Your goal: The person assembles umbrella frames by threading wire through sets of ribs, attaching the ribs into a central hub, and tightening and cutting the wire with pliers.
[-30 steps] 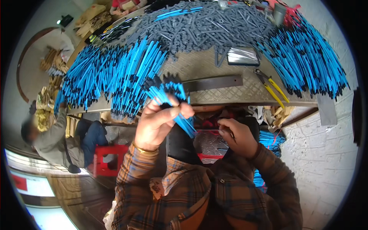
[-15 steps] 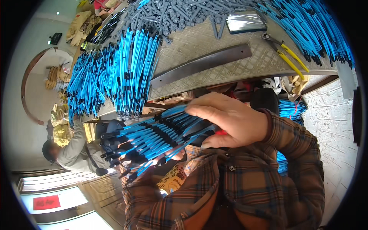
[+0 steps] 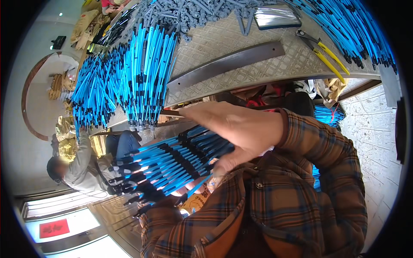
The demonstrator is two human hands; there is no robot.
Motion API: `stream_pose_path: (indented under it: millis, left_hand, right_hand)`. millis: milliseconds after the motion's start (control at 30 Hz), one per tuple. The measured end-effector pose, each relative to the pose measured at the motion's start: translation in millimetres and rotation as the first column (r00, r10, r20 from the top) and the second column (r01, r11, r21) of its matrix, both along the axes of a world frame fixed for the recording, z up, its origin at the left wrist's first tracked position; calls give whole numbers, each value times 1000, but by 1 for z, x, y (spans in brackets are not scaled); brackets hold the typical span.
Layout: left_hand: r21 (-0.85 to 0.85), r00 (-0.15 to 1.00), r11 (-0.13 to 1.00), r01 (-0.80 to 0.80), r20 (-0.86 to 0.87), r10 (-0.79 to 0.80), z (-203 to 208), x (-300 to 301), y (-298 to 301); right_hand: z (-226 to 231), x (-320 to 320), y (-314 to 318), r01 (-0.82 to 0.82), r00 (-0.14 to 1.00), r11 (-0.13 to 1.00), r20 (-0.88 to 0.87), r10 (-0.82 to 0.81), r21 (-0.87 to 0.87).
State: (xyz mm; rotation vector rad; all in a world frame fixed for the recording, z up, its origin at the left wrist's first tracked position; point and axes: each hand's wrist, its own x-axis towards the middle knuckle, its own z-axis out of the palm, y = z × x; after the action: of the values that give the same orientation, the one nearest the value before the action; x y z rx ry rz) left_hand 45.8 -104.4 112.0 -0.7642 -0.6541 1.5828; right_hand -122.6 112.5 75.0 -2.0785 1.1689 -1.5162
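Note:
A bundle of thin blue rods [image 3: 172,159] with black bands and black tips lies across in front of my chest, fanned toward the left. My left hand [image 3: 193,185] holds it from underneath; only some fingers show between the rods, and the rest is hidden. At the bundle's right end is my right hand [image 3: 241,129], its fingers stretched out flat over the far side and its thumb apart on the near side. The palm covers the rod ends there, so I cannot tell how firmly it touches them.
On the table [image 3: 228,38] ahead lie a curved dark metal strip [image 3: 228,64], yellow-handled pliers [image 3: 325,56], a tray of thin metal pins [image 3: 277,18], grey plastic parts [image 3: 193,13] and piles of blue rods [image 3: 144,77]. A co-worker [image 3: 79,167] sits at the left.
My right hand has moved left along the bundle and its fingers have straightened from a curled position. The left hand still holds the bundle, which sits slightly lower.

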Motion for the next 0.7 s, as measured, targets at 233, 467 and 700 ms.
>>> stream_pose_path:
  millis: [233,467,700]
  left_hand:
    - [-66,965,993,-97,237,110,17,-6,32]
    - [-103,966,991,-84,237,106,17,-1,38]
    - [-157,966,983,-92,224,127,21,6,36]
  right_hand:
    - [-38,1,9,-325,930,876,289,227,356]
    - [-81,16,23,-147,987,905,2,159,400]
    - [-58,26,25,-185,969,948,209,132,259]
